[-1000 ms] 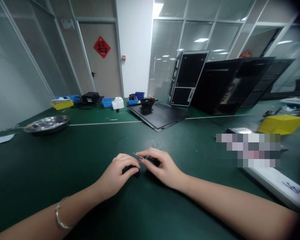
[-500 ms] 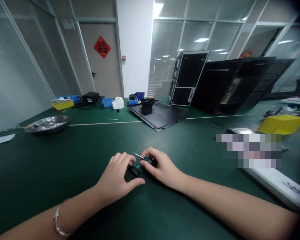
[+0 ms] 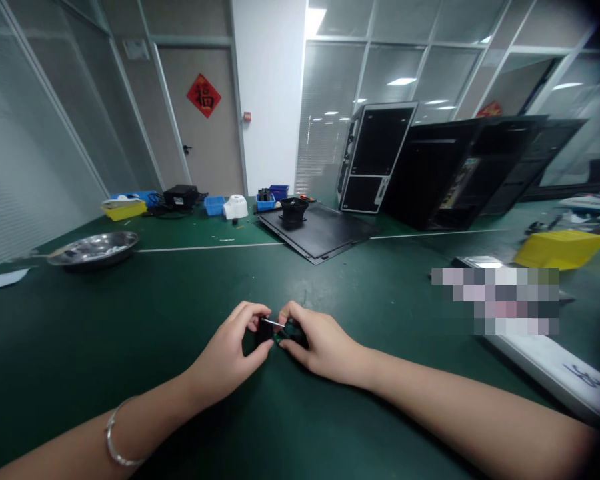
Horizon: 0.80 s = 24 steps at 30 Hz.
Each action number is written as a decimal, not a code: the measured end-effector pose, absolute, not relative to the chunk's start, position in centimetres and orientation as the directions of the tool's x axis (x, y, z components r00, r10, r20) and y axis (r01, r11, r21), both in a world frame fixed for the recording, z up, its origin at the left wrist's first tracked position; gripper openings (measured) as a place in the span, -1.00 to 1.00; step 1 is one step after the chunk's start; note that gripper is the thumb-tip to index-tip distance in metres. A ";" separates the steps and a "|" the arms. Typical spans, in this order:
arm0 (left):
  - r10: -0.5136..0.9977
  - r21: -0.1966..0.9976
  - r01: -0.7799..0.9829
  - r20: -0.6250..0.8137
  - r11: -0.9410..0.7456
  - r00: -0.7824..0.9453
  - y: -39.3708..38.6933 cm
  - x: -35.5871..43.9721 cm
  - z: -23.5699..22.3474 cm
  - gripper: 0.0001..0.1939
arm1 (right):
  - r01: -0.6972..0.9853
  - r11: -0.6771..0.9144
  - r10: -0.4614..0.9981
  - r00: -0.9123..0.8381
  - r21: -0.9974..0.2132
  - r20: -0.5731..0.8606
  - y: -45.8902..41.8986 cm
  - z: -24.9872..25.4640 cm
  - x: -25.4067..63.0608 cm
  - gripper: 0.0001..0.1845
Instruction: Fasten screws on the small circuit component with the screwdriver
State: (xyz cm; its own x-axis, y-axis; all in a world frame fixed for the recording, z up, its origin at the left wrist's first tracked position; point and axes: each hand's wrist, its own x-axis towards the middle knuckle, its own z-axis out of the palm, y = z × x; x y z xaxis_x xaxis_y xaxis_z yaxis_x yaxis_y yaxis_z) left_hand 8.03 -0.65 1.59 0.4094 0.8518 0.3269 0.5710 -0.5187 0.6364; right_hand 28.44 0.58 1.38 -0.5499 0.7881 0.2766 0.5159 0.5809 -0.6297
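Note:
My left hand (image 3: pixel 233 347) is closed on a small black part (image 3: pixel 264 331), pinched between the thumb below and the fingers above. My right hand (image 3: pixel 325 340) is wrapped round the dark green handle of a screwdriver (image 3: pixel 274 323), whose thin metal shaft points left across the top of the black part. Fingers cover most of the handle, and I cannot tell whether the tip touches the part. A bit of green shows between the two hands, close to the right thumb. Both hands are low over the green table (image 3: pixel 205 287).
A metal bowl (image 3: pixel 97 250) with small pieces stands at the left. Behind lie a black panel (image 3: pixel 330 233) with a black funnel-like piece (image 3: pixel 293 210) on it, and blue bins (image 3: pixel 214 205). Computer cases (image 3: pixel 380 153), a yellow bin (image 3: pixel 563 248) and a long white box (image 3: pixel 545 363) are rightward.
My left fingers and thumb have closed on the black part, which has turned more upright. The screwdriver's shaft has come down and tilted across it; my right hand has shifted slightly.

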 end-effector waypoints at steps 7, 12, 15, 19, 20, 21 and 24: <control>0.866 0.750 0.463 0.296 -0.472 0.404 -0.2 7.5 1.2 -0.67 | 0.361 0.553 0.823 -0.381 -0.751 0.422 1.2 0.5 28.5 -0.80; 0.893 0.898 0.287 0.204 -0.334 0.401 0.0 7.7 1.2 -0.66 | 0.245 0.607 0.783 -0.346 -0.756 0.516 1.3 0.5 28.3 -0.84; 0.897 0.927 0.250 0.159 -0.279 0.412 0.0 7.8 1.1 -0.64 | 0.190 0.653 0.736 -0.387 -0.734 0.555 1.0 0.7 28.3 -0.85; 0.893 0.920 0.271 0.149 -0.283 0.424 -0.1 7.9 1.2 -0.62 | 0.179 0.680 0.705 -0.425 -0.711 0.568 0.7 1.1 28.2 -0.84; 0.891 0.920 0.272 0.147 -0.283 0.429 -0.1 7.9 1.2 -0.63 | 0.181 0.685 0.700 -0.433 -0.706 0.568 0.6 1.2 28.2 -0.83; 0.890 0.920 0.271 0.146 -0.283 0.433 -0.2 8.0 1.3 -0.63 | 0.182 0.688 0.696 -0.439 -0.703 0.568 0.6 1.2 28.2 -0.83; 0.889 0.920 0.271 0.147 -0.285 0.434 -0.3 8.1 1.5 -0.65 | 0.180 0.689 0.692 -0.454 -0.702 0.562 0.5 1.2 28.1 -0.82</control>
